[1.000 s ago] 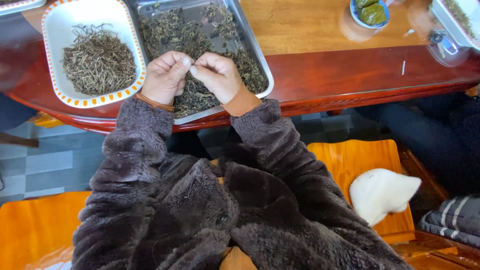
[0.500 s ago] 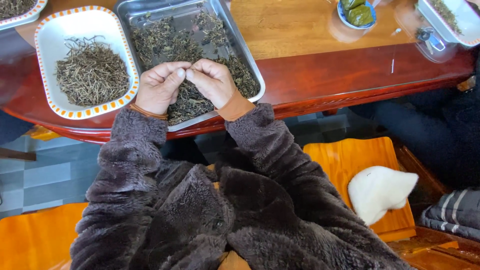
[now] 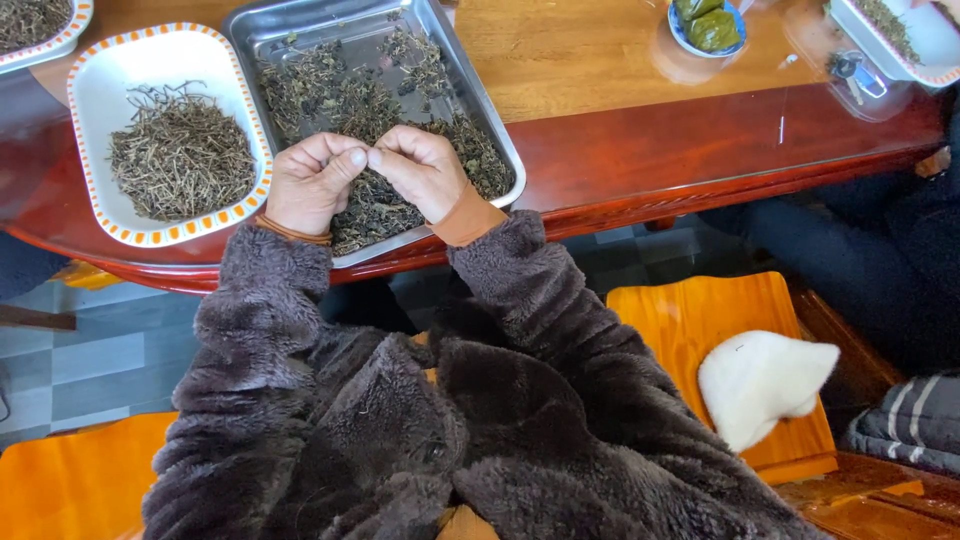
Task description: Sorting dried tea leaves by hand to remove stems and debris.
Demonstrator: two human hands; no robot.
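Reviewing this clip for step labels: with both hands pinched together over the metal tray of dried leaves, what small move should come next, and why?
Probably drop the picked stem into the white dish. The left hand and right hand meet fingertip to fingertip above the metal tray of mixed dried leaves, while the dish beside it holds only stems. What is pinched is too small to see.

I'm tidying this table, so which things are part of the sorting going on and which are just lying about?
In use:
left hand
right hand
steel tray of dried leaves
white dish of stems

Lying about:
small blue bowl
keys
white hat
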